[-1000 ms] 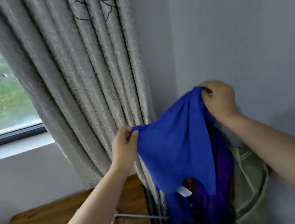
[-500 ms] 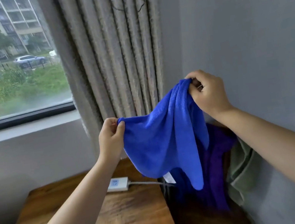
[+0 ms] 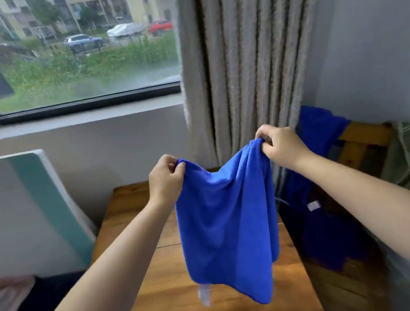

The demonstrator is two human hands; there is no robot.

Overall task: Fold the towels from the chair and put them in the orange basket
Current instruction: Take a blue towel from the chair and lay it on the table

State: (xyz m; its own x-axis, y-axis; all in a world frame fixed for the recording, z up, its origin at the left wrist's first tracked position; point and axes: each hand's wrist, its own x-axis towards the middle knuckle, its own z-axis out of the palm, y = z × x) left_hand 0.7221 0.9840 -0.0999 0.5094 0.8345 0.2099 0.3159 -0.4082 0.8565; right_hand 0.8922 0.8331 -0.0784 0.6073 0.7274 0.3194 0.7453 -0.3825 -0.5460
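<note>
- Left hand (image 3: 166,179) in the head view is raised over the wooden table (image 3: 170,310), fingers and thumb curled round one top corner of a blue towel (image 3: 226,222), pinching the cloth into a small bunch.
- Right hand (image 3: 279,147) sits a little higher and further right, in front of the curtain (image 3: 249,53), and grips the other top corner of the same towel in the same curled pinch.
- Between the two hands the towel's upper edge sags in a shallow dip; the rest hangs free below them in loose vertical folds, its lower edge slanting down to a point on the right.
- A white label (image 3: 204,295) dangles at the towel's lower left edge, above the table top; whether the towel touches the table cannot be told.
- To the right, a wooden chair (image 3: 364,139) stands against the grey wall, just beside the table.
- More blue towels (image 3: 321,125) are draped over the chair's back and hang down over its seat, one showing a small white tag (image 3: 313,205).
- A pale green bag (image 3: 409,151) hangs at the chair's right side, near the wall.
- At the left edge a white and teal panel (image 3: 43,204) leans against the wall under the window (image 3: 68,56), through which parked cars and greenery show.
</note>
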